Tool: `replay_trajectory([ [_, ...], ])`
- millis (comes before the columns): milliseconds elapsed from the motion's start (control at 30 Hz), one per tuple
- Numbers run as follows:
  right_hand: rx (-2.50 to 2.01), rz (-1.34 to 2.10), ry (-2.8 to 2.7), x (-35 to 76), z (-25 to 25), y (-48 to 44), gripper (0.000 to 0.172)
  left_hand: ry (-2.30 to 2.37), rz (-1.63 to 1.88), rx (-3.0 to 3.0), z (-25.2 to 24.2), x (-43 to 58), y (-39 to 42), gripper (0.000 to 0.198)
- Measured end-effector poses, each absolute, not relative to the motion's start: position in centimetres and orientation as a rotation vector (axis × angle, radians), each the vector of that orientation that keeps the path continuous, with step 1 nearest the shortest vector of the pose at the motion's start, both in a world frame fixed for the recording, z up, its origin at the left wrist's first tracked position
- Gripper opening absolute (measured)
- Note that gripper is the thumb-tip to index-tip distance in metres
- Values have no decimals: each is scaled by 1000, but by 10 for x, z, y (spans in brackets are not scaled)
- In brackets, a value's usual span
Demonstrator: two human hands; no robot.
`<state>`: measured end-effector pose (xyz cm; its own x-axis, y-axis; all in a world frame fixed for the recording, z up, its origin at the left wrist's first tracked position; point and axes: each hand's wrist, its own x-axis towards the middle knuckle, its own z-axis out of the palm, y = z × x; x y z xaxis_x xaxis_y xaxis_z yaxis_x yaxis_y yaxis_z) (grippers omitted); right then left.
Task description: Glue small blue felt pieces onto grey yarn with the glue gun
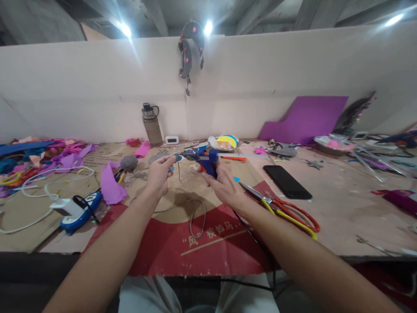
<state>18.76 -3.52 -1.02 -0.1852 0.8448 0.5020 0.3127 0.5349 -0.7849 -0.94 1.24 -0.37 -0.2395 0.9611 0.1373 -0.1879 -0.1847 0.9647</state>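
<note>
My right hand (224, 182) is wrapped around the handle of a blue hot glue gun (211, 164) with an orange trigger. A clear glue stick (239, 155) sticks out of its back end. The nozzle points left at my left hand (159, 171), whose fingers pinch a small blue piece (178, 157). Whether the nozzle touches that piece I cannot tell. Grey yarn (192, 196) hangs from near those fingertips and loops over the cardboard (221, 256). Left of that hand lies a ball of grey yarn (129, 163).
Scissors (276, 205) and a black phone (286, 181) lie on the right. At left are a blue power strip (81, 213), white cables and felt scraps (65, 156). A bottle (152, 126) stands by the wall. A black cord (250, 234) runs under my right forearm.
</note>
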Motion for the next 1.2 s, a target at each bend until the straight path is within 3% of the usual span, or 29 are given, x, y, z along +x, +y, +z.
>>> replay_trajectory([
  [1200,-1067,472,-1807,182,-11,-43,18,1138,1576,1121,-2,-5,7,30],
])
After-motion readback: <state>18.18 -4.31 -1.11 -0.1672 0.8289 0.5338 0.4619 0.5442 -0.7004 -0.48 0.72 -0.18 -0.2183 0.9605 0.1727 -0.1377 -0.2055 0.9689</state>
